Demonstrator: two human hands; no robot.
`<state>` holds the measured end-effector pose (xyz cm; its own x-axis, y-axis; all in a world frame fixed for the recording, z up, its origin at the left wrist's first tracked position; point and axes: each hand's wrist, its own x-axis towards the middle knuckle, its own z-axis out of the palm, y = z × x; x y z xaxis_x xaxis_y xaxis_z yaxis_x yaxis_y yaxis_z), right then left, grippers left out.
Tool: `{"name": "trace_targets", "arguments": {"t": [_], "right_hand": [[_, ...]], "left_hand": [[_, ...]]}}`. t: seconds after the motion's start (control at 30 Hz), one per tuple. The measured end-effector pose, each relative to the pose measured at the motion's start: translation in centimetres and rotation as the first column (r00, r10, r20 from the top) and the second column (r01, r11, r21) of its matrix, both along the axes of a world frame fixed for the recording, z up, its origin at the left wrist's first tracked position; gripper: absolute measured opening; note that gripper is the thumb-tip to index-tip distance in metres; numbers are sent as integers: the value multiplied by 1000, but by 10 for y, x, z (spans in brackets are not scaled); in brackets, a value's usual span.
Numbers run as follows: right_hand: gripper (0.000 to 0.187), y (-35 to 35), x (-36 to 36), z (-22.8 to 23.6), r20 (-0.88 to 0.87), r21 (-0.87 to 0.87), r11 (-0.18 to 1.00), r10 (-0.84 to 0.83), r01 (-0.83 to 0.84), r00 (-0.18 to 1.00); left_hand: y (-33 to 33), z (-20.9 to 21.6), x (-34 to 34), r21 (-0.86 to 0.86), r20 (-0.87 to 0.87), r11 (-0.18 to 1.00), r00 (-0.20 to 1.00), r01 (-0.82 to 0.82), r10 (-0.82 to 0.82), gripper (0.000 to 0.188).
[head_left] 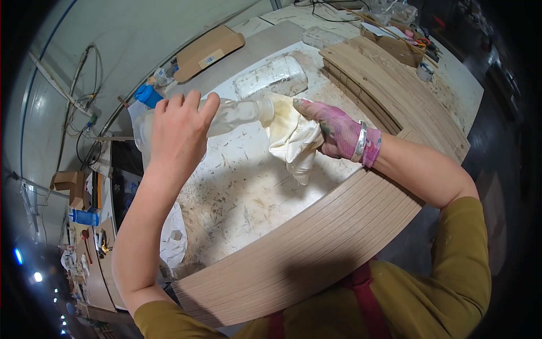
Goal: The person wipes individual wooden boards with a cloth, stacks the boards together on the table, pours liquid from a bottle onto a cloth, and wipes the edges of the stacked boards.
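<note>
While the left hand (180, 133) wraps a clear plastic bottle (226, 116) tipped over the dusty workbench (237, 186), the gloved right hand (333, 130) pinches a soft cream cloth (291, 141) at its mouth; the bottle looks light, slick, best gripped mid-body.

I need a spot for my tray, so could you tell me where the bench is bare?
Free: the dusty white top between the cloth and the curved wood strips. Crowded: behind the hands, by the plastic jar and cardboard.
</note>
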<state>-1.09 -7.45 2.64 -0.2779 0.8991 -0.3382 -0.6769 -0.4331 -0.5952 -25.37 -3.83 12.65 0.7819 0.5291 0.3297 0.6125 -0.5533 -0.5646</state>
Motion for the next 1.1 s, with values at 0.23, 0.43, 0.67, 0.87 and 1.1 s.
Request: {"name": "trace_targets", "arguments": {"t": [0.23, 0.43, 0.67, 0.87, 1.1], "right_hand": [[36, 5, 3, -4, -10, 59, 998, 25, -24, 1000], [37, 1, 4, 1, 55, 41, 996, 80, -82, 995], [38, 5, 3, -11, 15, 43, 992, 117, -117, 993], [39, -3, 2, -2, 30, 48, 995, 85, -86, 996], [54, 10, -3, -29, 482, 351, 906, 40, -235, 875]], "left_hand": [[-21, 6, 9, -54, 18, 996, 997, 71, -70, 48], [-29, 4, 7, -78, -2, 993, 996, 89, -89, 49], [-12, 11, 0, 16, -4, 999, 999, 32, -32, 39], [-25, 1, -6, -52, -28, 999, 1000, 11, -13, 47], [-21, -14, -28, -88, 5, 995, 999, -40, 41, 52]]}}
